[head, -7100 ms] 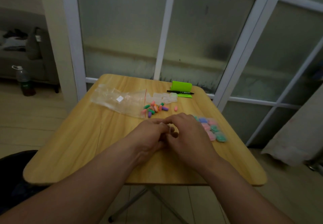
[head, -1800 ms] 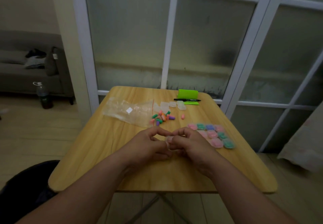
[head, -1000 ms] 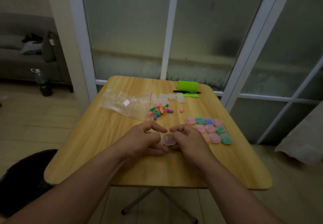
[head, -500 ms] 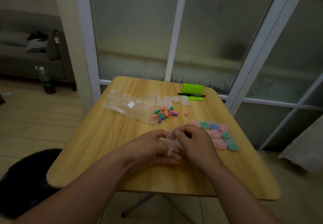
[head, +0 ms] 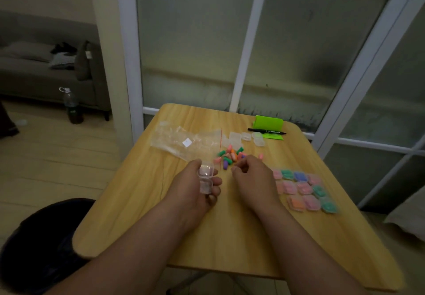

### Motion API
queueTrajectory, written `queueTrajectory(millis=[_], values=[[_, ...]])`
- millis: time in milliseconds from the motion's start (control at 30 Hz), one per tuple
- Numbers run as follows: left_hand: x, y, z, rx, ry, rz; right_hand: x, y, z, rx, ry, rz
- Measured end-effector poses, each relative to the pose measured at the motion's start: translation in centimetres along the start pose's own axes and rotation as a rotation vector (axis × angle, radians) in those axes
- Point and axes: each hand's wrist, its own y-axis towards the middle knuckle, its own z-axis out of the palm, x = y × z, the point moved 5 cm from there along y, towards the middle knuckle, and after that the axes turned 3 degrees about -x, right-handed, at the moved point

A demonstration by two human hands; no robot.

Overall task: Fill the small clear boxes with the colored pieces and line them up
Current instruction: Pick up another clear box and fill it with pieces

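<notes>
Here, left hand point(head: 195, 189): raised just above the table, thumb and curled fingers gripping a small clear box
Held clear box point(head: 205, 178): hinged open, its two halves standing one above the other between thumb and fingers; no colored content can be made out inside
Right hand point(head: 251, 179): low over the table just right of the left hand, fingers curled inward with tips close together; whether a piece sits between the fingertips point(head: 235, 168) cannot be told
Loose colored pieces point(head: 230, 156): small pile of pink, orange, green and purple pieces on the table, just beyond the right fingertips; one pink piece point(head: 260, 156) lies apart to the right
Filled boxes point(head: 301, 189): closed, set in touching rows on the right part of the table, showing pink, green, blue and orange contents
Empty boxes point(head: 247, 136): several clear ones grouped beyond the pile
Plastic bag point(head: 184, 142): clear, lying flat left of the pile
Pen point(head: 266, 131): black, resting across a green card point(head: 269, 122) at the far edge
Table point(head: 230, 237): light wood top with rounded corners
</notes>
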Motion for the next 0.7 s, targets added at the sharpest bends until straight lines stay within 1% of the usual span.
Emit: queueTrajectory(millis=[167, 267, 333, 467, 567, 633, 700], values=[[-0.3, 0.0, -0.4, 0.0, 0.024, -0.002, 0.4, 1.3, 1.7, -0.04, -0.233, 0.052], [-0.4, 0.2, -0.6, -0.004, 0.029, -0.003, 0.7, 1.8, 2.2, -0.044, -0.293, 0.085], [-0.4, 0.4, -0.6, 0.002, 0.029, -0.005, 0.8, 2.1, 2.4, -0.016, -0.307, 0.113], [-0.3, 0.3, -0.3, 0.021, 0.033, -0.019, 0.9, 2.3, 1.8, 0.037, -0.262, 0.181], [0.0, 0.5, -0.3, 0.025, 0.042, -0.022, 0.5, 1.8, 1.0, 0.057, -0.197, 0.196], [0.0, 0.6, -0.2, 0.026, 0.039, -0.023, 0.1, 1.2, 0.1, 0.036, -0.141, 0.179], [0.1, 0.7, 0.0, 0.035, 0.038, -0.024, -0.2, 0.3, -1.2, -0.002, -0.062, 0.121]])
